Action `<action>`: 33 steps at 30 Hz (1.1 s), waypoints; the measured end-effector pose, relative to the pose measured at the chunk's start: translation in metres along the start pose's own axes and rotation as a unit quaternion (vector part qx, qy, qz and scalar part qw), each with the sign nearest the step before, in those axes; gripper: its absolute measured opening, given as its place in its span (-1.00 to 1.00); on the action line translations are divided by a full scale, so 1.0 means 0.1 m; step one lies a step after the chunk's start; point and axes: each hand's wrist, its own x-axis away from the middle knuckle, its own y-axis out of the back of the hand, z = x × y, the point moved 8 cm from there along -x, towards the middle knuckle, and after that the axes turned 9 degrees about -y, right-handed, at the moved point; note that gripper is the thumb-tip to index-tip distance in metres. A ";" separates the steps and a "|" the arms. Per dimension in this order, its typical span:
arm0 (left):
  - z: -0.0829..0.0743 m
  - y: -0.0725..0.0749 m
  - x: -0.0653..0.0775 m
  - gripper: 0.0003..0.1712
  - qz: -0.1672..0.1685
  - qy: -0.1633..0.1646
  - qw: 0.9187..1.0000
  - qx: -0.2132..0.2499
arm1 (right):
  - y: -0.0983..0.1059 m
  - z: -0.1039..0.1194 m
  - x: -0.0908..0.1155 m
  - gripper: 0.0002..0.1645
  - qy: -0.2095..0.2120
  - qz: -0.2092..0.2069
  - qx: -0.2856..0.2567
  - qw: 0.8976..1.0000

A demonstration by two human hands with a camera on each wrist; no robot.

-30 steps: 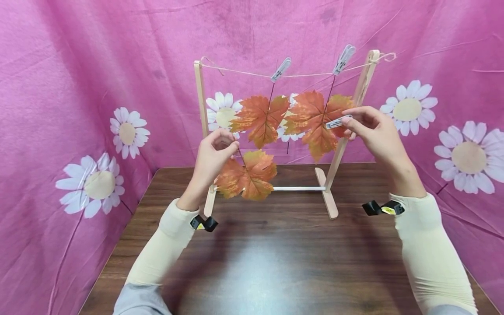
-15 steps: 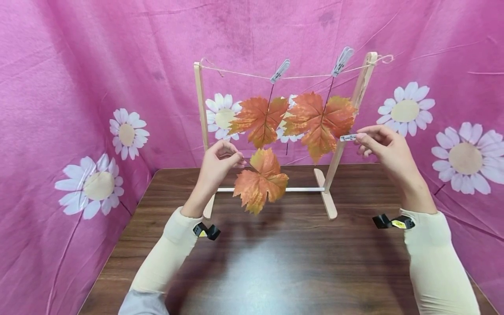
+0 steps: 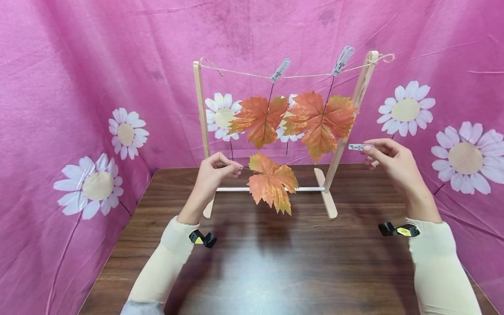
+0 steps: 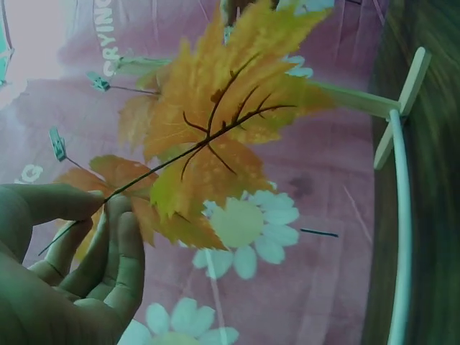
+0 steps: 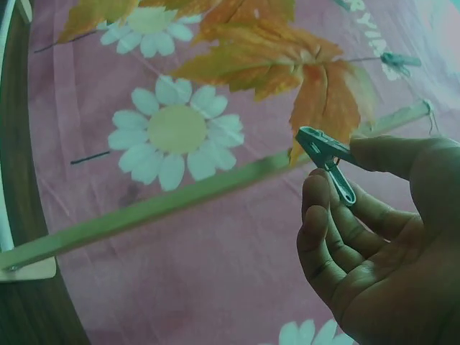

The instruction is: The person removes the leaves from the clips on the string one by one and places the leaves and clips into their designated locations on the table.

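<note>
My left hand (image 3: 214, 175) pinches the thin dark stem of an orange maple leaf (image 3: 271, 181), whose blade points to the right, in front of the rack's white bar. In the left wrist view the stem (image 4: 154, 171) passes between thumb and fingers. On the right, my right hand (image 3: 393, 164) holds a pale clothespin (image 3: 359, 147) between thumb and fingers, beside the rack's right post. The right wrist view shows this clothespin (image 5: 327, 154) with its legs spread. Two more orange leaves, a left one (image 3: 261, 120) and a right one (image 3: 320, 120), hang from the string by clothespins.
A wooden rack (image 3: 201, 105) stands on the brown table (image 3: 252, 271), with a string (image 3: 236, 72) tied between its posts and a white bar (image 3: 311, 189) low down. Behind it hangs a pink cloth (image 3: 157, 57) printed with daisies.
Both hands have moved down, the right one also outward with the clothespin. The held leaf has swung to the right, from hanging below the left hand to pointing sideways.
</note>
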 end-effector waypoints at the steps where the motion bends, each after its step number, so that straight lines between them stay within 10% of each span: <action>1: 0.02 0.02 0.01 -0.82 -0.004 0.003 1.000 -0.006 | 0.01 -0.02 0.00 -0.76 -0.001 0.004 -0.007 1.000; 7: 0.21 0.12 0.11 -0.80 -0.019 0.010 1.000 -0.007 | 0.04 -0.17 -0.02 -0.70 0.001 0.050 -0.031 0.998; 18: 0.58 0.27 0.29 -0.85 -0.041 0.020 0.999 -0.004 | 0.19 -0.47 -0.04 -0.74 -0.033 -0.025 0.187 0.981; 33: 1.09 0.39 0.59 -0.76 -0.062 0.074 0.995 0.028 | 0.16 -0.89 -0.16 -0.62 -0.067 -0.033 0.205 0.976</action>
